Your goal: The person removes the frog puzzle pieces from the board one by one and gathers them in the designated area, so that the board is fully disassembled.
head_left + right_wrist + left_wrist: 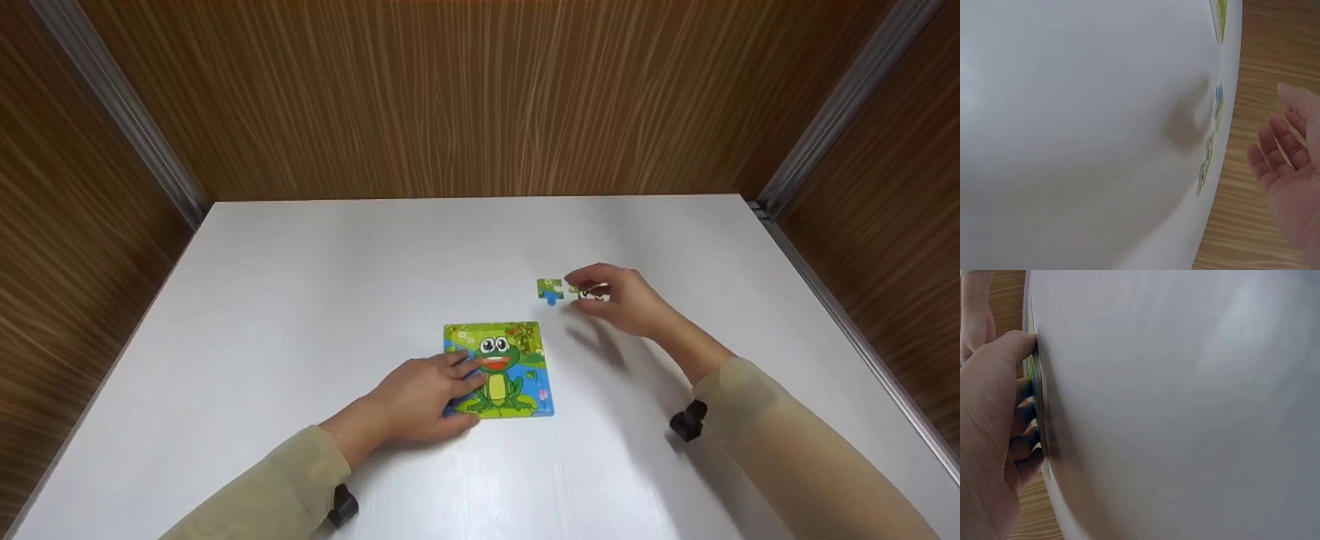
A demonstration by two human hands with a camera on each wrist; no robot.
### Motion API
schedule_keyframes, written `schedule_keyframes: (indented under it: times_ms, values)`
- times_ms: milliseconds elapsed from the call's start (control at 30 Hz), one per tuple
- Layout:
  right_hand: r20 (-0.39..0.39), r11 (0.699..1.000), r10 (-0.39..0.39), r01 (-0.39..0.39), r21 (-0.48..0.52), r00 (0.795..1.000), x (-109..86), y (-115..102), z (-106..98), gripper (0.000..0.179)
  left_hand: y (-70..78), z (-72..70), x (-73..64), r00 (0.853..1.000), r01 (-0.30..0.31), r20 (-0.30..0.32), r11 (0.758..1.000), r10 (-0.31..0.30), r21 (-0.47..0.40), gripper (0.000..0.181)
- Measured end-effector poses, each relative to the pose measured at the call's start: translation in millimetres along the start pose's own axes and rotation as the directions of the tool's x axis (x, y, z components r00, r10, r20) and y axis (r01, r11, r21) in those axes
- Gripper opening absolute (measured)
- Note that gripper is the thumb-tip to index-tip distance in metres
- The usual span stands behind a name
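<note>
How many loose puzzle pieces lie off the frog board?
2: a blue-tabbed piece beyond the frog board, and an eyed piece beside it, partly covered by the right hand in the head view; more may be hidden.

The tabletop [337,262] looks smooth and glossy, the sleeves [802,450] matt cloth.

Left hand [426,394]: palm down, we see, fingers spread.
Right hand [622,300]: raised, thumb apart from bent fingers.

There are no words, letters, numbers, brand names or signs that can be read on anything in any of the three views.
</note>
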State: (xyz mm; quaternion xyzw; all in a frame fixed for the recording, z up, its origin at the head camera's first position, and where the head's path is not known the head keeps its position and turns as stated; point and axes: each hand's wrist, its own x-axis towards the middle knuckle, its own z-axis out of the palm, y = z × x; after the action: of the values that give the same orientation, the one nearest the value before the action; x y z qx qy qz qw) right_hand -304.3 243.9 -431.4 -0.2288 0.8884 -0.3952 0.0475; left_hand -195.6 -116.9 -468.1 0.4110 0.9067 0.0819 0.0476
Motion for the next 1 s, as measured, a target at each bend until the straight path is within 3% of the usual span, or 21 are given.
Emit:
schedule_keyframes:
  times_ms: [433, 733, 1000]
  values:
    - [0.114, 0.993, -0.110, 0.105, 0.044, 0.987, 5.6, -22, 36, 0.037, -1.5, 1.5, 1.3, 1.000, -0.002, -0.004, 1.000, 0.002, 0.015, 0.064]
    - [0.204, 0.992, -0.120, 0.108, 0.073, 0.971, 8.3, -28, 60, 0.036, -1.7, 3.1, 2.2, 1.000, 0.000, -0.009, 1.000, 0.000, 0.009, 0.065]
    - [0.272, 0.993, -0.114, 0.108, 0.038, 0.955, 12.7, -24, 71, 0.041, 0.8, 0.5, 2.1, 1.000, -0.003, 0.000, 0.999, 0.003, 0.039, 0.065]
